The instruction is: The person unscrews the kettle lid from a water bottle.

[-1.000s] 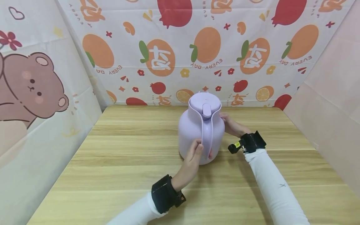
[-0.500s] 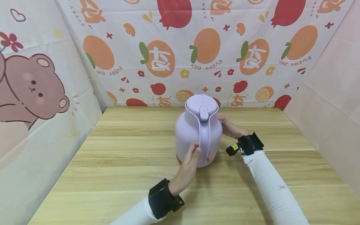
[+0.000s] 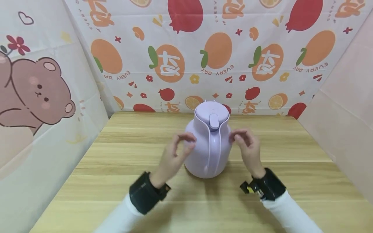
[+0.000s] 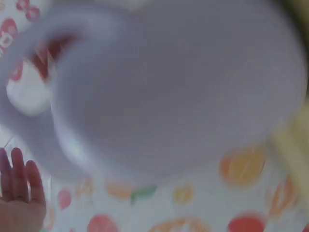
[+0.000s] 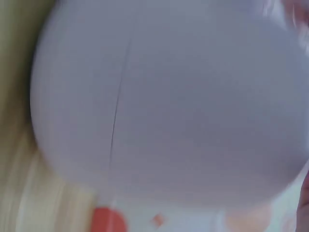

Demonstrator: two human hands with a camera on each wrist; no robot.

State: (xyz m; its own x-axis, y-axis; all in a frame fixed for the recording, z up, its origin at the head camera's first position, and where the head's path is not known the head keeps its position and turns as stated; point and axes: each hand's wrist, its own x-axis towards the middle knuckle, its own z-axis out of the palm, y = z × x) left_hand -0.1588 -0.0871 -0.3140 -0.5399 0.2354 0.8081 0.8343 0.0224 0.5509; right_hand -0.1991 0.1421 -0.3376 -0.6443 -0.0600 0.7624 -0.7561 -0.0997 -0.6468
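Note:
A lilac thermos jug [image 3: 198, 155] stands upright on the wooden table, its handle [image 3: 214, 145] facing me and its lid with a thumb lever [image 3: 214, 120] on top. My left hand [image 3: 170, 158] hovers at the jug's left side, fingers loosely bent, holding nothing. On the opposite side is my right hand [image 3: 250, 150], also empty and loosely bent, its fingertips overlapping the jug's edge in the head view. The jug's body [image 4: 178, 92] fills most of the left wrist view, with some fingers [image 4: 20, 179] at lower left. Its smooth side [image 5: 193, 111] likewise fills the right wrist view.
The wood-grain table [image 3: 140, 145] reaches back to a fruit-print cloth [image 3: 192, 58]. A bear-print cloth [image 3: 43, 94] hangs along the left, and a plain pale cloth [image 3: 344, 106] along the right.
My left hand has let go of the handle and moved left and up. My right hand has come off the jug's far right side toward me. The jug stays standing.

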